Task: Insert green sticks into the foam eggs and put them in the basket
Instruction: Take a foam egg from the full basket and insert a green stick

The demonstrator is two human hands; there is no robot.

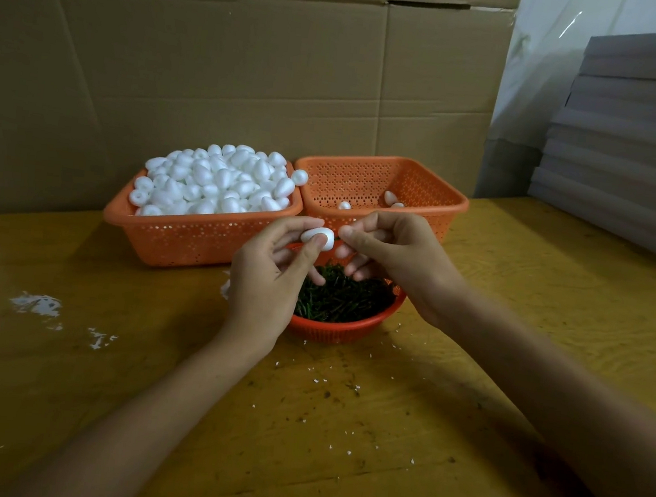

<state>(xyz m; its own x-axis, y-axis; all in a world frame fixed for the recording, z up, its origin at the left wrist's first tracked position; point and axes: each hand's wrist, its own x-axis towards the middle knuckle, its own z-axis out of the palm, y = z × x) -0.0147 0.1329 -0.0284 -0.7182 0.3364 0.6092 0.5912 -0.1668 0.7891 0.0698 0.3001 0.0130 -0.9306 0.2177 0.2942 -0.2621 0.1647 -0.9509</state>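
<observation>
Mid-frame, left hand pinches an egg; right hand is pinched beside it, on what I cannot tell. A skewed push could split the foam.

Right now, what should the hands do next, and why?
Probably press the pinched fingertips of the right hand toward the foam egg to seat a stick. The left hand holds the egg right beside them; any stick is too small to see.

On the table, the egg-filled basket stands left of the other basket; the bowl of sticks lies before both.
</observation>
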